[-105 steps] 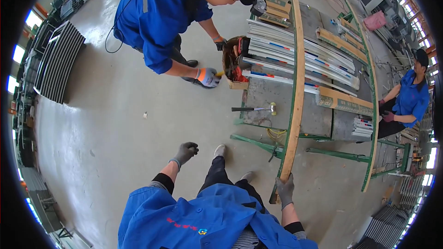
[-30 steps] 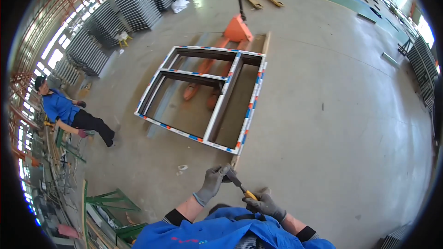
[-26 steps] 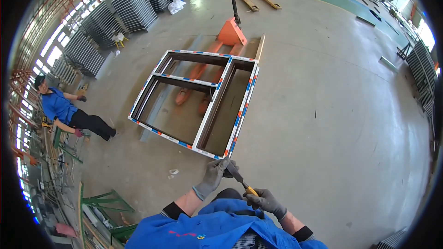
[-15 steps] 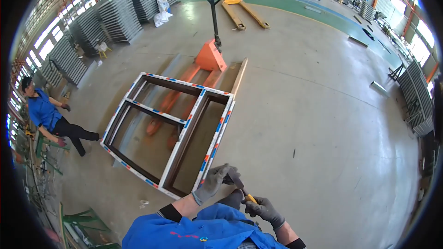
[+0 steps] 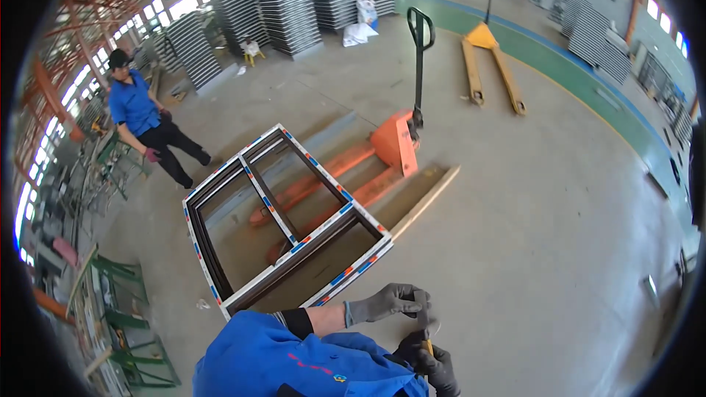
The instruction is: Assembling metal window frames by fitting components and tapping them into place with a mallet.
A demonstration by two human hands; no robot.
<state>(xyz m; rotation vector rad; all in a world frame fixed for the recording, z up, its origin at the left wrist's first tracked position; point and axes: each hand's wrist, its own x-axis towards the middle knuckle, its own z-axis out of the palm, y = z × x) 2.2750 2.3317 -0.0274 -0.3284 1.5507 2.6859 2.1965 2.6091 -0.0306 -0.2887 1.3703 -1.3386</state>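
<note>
My right hand (image 5: 440, 369), in a dark grey glove, is closed round the yellow handle of a scraper (image 5: 422, 313) with a flat dark blade. The blade points up and away from me. My left hand (image 5: 382, 304), also gloved, pinches the blade near its far end. Left of my hands lies a dark window frame (image 5: 323, 248) with crossbars, its faces covered in white film with red and blue marks. Neither hand touches the frame. A small pale curved thing beside the blade is too blurred to name.
An orange pallet jack (image 5: 393, 143) stands beyond the frame, its forks reaching under it. A wooden batten (image 5: 430, 198) lies at its right. A person in blue (image 5: 140, 114) stands at the left. Green metal stands (image 5: 136, 320) are near left; stacked panels (image 5: 287, 18) and a yellow pallet jack (image 5: 482, 35) stand behind.
My view has swung left, so the frame and pallet jack sit further right. The scraper has turned more upright between my hands. The co-worker at the left now stands with legs closer together.
</note>
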